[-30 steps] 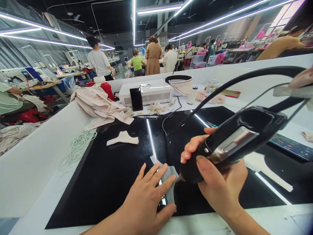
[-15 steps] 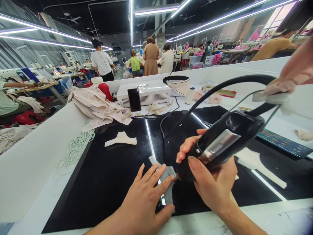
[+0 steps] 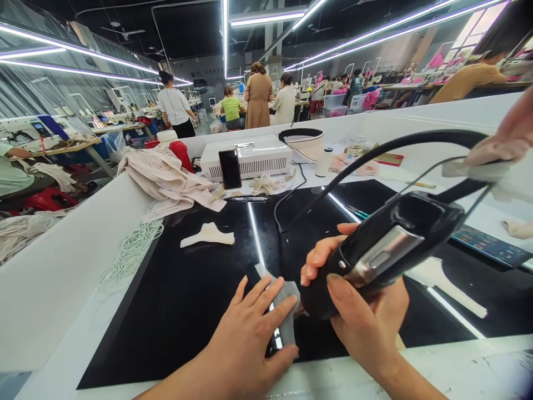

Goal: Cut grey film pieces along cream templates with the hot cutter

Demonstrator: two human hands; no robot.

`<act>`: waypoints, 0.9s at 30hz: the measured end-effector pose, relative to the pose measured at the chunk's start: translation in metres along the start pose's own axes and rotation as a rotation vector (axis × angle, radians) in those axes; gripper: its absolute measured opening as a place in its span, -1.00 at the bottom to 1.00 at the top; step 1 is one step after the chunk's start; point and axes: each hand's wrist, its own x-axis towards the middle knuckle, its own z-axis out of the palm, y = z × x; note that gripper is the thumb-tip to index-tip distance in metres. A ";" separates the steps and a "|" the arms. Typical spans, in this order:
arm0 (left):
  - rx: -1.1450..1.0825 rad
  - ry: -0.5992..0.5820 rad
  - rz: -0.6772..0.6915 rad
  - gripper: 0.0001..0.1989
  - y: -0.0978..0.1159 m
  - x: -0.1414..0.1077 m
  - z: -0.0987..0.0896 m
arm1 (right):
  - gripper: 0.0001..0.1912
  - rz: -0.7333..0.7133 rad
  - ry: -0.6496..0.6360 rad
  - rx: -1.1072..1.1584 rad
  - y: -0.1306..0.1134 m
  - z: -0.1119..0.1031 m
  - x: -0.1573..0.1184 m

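Note:
My left hand point(image 3: 250, 333) lies flat with fingers spread. It presses a translucent grey piece of sheet point(image 3: 288, 319) onto the glossy black mat point(image 3: 175, 322). My right hand point(image 3: 366, 316) is wrapped around a black corded hand tool point(image 3: 387, 244) with a silver panel on its side. The tool is tilted, and its narrow tip points down at the right edge of the grey sheet, close to my left fingertips. Whether the tip touches the sheet, I cannot tell. A thick black cable point(image 3: 400, 136) arches from the tool's rear end.
On the mat lie a cream fabric cutout point(image 3: 208, 235) and a similar one point(image 3: 452, 283) at right. Behind stand a phone point(image 3: 230, 169) and a white vented box point(image 3: 266, 155). Beige fabric point(image 3: 166, 175) and pale cords point(image 3: 133, 253) lie left. A blurred pinkish shape point(image 3: 510, 130) is upper right.
My right hand and the tool have shifted slightly right and down, the tip sliding a little nearer me along the sheet's edge. My left hand stays nearly in place.

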 end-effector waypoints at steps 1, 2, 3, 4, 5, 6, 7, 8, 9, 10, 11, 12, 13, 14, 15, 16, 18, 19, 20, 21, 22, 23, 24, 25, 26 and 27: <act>-0.003 0.001 -0.002 -0.28 0.000 0.000 0.000 | -0.56 0.003 -0.003 -0.001 0.000 0.000 -0.001; -0.006 0.003 -0.005 -0.28 0.001 0.001 -0.001 | -0.56 0.008 -0.002 -0.005 0.000 0.001 -0.002; -0.010 0.003 -0.005 -0.28 0.001 0.001 -0.001 | -0.57 0.013 0.002 -0.010 0.000 0.001 -0.003; -0.014 0.004 -0.006 -0.28 0.001 0.002 -0.001 | -0.57 0.017 0.005 -0.017 0.000 0.001 -0.003; -0.018 0.004 -0.007 -0.27 0.001 0.002 -0.001 | -0.58 0.021 0.006 -0.025 0.000 0.002 -0.003; -0.022 0.004 -0.006 -0.27 0.001 0.002 -0.001 | -0.59 0.024 0.007 -0.032 -0.001 0.002 -0.003; -0.026 0.005 -0.006 -0.27 0.001 0.002 -0.001 | -0.61 0.027 0.004 -0.038 -0.001 0.002 -0.003; -0.028 0.007 -0.005 -0.27 0.001 0.001 -0.001 | -0.61 0.031 0.005 -0.042 -0.002 0.002 -0.002; -0.029 0.008 -0.003 -0.27 0.001 0.001 -0.001 | -0.61 0.038 0.006 -0.043 -0.002 0.002 -0.003; -0.030 0.010 0.000 -0.27 0.000 0.000 -0.001 | -0.60 0.042 0.004 -0.039 -0.003 0.002 -0.003; -0.029 0.012 0.004 -0.27 0.000 0.000 -0.001 | -0.60 0.043 -0.001 -0.032 -0.004 0.002 -0.004; -0.029 0.015 0.009 -0.26 0.000 0.000 -0.001 | -0.60 0.038 -0.013 -0.025 -0.005 0.002 -0.005; -0.028 0.017 0.012 -0.26 -0.001 0.000 -0.001 | -0.60 0.032 -0.027 -0.017 -0.006 0.002 -0.006; -0.028 0.019 0.014 -0.26 -0.002 0.000 -0.001 | -0.60 0.025 -0.043 -0.011 -0.006 0.002 -0.008; -0.027 0.019 0.015 -0.26 -0.002 0.000 -0.001 | -0.60 0.021 -0.059 -0.006 -0.007 0.002 -0.009; -0.027 0.019 0.015 -0.27 -0.002 0.000 -0.001 | -0.60 0.020 -0.069 -0.004 -0.007 0.002 -0.010; -0.025 0.017 0.016 -0.27 -0.003 0.001 -0.002 | -0.59 0.022 -0.075 -0.002 -0.008 0.002 -0.012; -0.024 0.017 0.017 -0.27 -0.003 0.001 -0.002 | -0.59 0.025 -0.076 0.000 -0.008 0.002 -0.012; -0.023 0.016 0.019 -0.27 -0.003 0.002 -0.003 | -0.59 0.027 -0.076 0.002 -0.008 0.002 -0.012; -0.022 0.016 0.020 -0.27 -0.003 0.002 -0.003 | -0.59 0.028 -0.075 0.004 -0.008 0.002 -0.012; -0.022 0.016 0.022 -0.27 -0.003 0.002 -0.003 | -0.58 0.030 -0.075 0.004 -0.008 0.002 -0.012; -0.023 0.017 0.026 -0.27 -0.003 0.002 -0.003 | -0.58 0.029 -0.074 0.003 -0.008 0.002 -0.012; -0.025 0.020 0.029 -0.27 -0.004 0.003 -0.004 | -0.58 0.027 -0.073 0.001 -0.008 0.002 -0.012; -0.027 0.021 0.033 -0.26 -0.004 0.003 -0.004 | -0.58 0.026 -0.071 -0.001 -0.008 0.002 -0.012; -0.029 0.023 0.035 -0.25 -0.004 0.003 -0.004 | -0.58 0.027 -0.070 -0.002 -0.008 0.002 -0.012; -0.031 0.022 0.035 -0.25 -0.004 0.004 -0.004 | -0.58 0.026 -0.072 -0.002 -0.008 0.002 -0.013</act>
